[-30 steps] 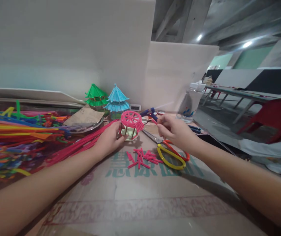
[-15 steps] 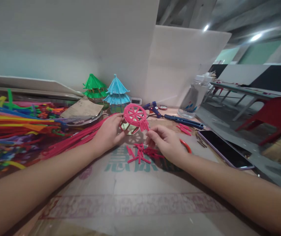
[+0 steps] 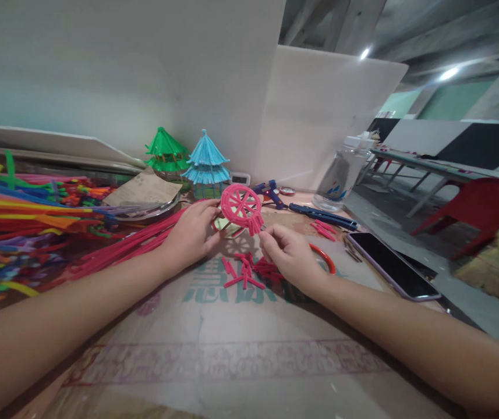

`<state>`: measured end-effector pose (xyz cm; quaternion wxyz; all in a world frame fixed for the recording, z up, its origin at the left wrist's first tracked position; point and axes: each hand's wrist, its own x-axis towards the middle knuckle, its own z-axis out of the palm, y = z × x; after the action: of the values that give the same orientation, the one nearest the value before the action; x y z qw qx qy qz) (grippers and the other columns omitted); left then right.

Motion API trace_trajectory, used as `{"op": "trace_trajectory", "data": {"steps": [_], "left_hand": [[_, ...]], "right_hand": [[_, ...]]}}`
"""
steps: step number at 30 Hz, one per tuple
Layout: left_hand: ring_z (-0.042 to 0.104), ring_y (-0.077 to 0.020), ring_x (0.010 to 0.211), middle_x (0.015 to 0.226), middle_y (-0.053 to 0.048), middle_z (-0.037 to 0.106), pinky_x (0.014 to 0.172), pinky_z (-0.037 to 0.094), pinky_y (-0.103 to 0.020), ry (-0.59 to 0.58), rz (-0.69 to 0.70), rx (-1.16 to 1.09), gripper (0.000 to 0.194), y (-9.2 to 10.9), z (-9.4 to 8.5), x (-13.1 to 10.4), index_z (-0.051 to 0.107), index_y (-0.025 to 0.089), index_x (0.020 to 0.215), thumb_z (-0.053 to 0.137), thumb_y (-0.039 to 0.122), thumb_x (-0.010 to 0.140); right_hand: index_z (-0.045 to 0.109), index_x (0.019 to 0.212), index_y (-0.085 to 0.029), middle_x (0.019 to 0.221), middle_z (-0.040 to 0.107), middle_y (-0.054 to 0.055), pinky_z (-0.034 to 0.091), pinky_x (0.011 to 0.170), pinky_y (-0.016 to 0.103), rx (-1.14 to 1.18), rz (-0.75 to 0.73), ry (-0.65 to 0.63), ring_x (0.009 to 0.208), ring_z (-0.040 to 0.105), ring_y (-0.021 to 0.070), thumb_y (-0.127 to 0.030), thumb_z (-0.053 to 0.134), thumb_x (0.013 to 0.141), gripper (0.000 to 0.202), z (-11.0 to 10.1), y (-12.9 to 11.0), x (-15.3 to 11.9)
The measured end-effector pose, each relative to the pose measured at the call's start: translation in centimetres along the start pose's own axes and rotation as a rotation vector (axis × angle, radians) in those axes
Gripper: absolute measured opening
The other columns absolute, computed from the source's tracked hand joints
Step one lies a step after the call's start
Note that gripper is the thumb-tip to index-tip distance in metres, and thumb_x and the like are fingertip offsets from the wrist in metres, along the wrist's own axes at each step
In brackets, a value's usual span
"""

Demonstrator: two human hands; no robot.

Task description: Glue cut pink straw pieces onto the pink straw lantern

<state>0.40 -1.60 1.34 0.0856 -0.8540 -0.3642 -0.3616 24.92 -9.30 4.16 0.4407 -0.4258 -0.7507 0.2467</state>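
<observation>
A pink wheel made of pipe cleaners, with spokes inside a round rim (image 3: pixel 227 205), is held up above the table by my left hand (image 3: pixel 192 230), its thumb and fingers closed at the left side. Short pink pipe cleaner pieces (image 3: pixel 255 224) jut from the wheel's lower right. My right hand (image 3: pixel 290 251) pinches the end of one of these, its fingertips partly hiding it. Below the wheel, loose cut pink pieces (image 3: pixel 244 274) lie on the table, some partly behind my right hand. An orange-red ring-shaped handle (image 3: pixel 325 256) shows beyond that hand.
Coloured pipe cleaners (image 3: pixel 35 215) crowd the left, with long pink ones (image 3: pixel 131 247) under my left forearm. Behind stand a green pavilion model (image 3: pixel 162 152) and a blue one (image 3: pixel 205 160). A glue gun (image 3: pixel 271 193), utility knife (image 3: pixel 323 216), bottle (image 3: pixel 339 174) and phone (image 3: pixel 391 265) lie right.
The wheel has tilted slightly, and the short pieces at its lower right look more bunched together. My right fingertips stay near them. The whole view has shifted a little.
</observation>
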Motion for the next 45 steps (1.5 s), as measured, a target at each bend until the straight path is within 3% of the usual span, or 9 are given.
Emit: {"op": "trace_trajectory", "data": {"steps": [11, 18, 28, 37, 45], "left_hand": [[0.059, -0.0352, 0.133, 0.139, -0.021, 0.062, 0.114, 0.049, -0.054, 0.012, 0.031, 0.031, 0.029, 0.1, -0.1, 0.0, 0.060, 0.014, 0.118, 0.060, 0.033, 0.096], [0.058, -0.0347, 0.134, 0.141, -0.020, 0.062, 0.114, 0.048, -0.054, 0.006, 0.019, 0.032, 0.030, 0.1, 0.0, 0.0, 0.060, 0.015, 0.120, 0.061, 0.033, 0.095], [0.057, -0.0343, 0.136, 0.142, -0.018, 0.061, 0.116, 0.047, -0.055, -0.020, -0.020, -0.002, 0.027, 0.2, -0.1, 0.0, 0.059, 0.018, 0.117, 0.059, 0.033, 0.095], [0.058, -0.0349, 0.135, 0.141, -0.018, 0.062, 0.115, 0.048, -0.055, -0.008, -0.032, -0.002, 0.030, 0.1, 0.0, 0.0, 0.060, 0.018, 0.118, 0.061, 0.034, 0.093], [0.058, -0.0346, 0.134, 0.141, -0.019, 0.062, 0.114, 0.049, -0.054, -0.010, -0.026, 0.005, 0.031, 0.0, 0.0, 0.0, 0.059, 0.017, 0.119, 0.059, 0.036, 0.094]], "right_hand": [[0.052, 0.071, -0.023, 0.061, 0.052, -0.004, 0.037, 0.059, 0.027, -0.088, 0.003, -0.016, 0.056, 0.047, 0.0127, -0.037, 0.050, 0.099, 0.031, 0.0, -0.2, 0.3], [0.053, 0.072, -0.023, 0.061, 0.054, -0.004, 0.038, 0.057, 0.026, -0.074, 0.080, -0.050, 0.056, 0.049, 0.0131, -0.040, 0.050, 0.100, 0.033, 0.1, 0.1, 0.4], [0.055, 0.071, -0.023, 0.057, 0.054, -0.004, 0.038, 0.054, 0.026, 0.042, 0.183, -0.096, 0.052, 0.049, 0.0124, -0.046, 0.055, 0.099, 0.036, 0.2, 0.0, 0.5], [0.069, 0.079, -0.018, 0.052, 0.056, -0.003, 0.033, 0.050, 0.025, 0.281, 0.341, -0.200, 0.048, 0.049, 0.0121, -0.069, 0.056, 0.092, 0.055, 0.0, 0.7, 0.9], [0.073, 0.084, -0.015, 0.051, 0.058, -0.003, 0.028, 0.050, 0.024, 0.441, 0.393, -0.219, 0.047, 0.045, 0.0093, -0.066, 0.073, 0.083, 0.051, 0.0, 0.8, 0.8]]}}
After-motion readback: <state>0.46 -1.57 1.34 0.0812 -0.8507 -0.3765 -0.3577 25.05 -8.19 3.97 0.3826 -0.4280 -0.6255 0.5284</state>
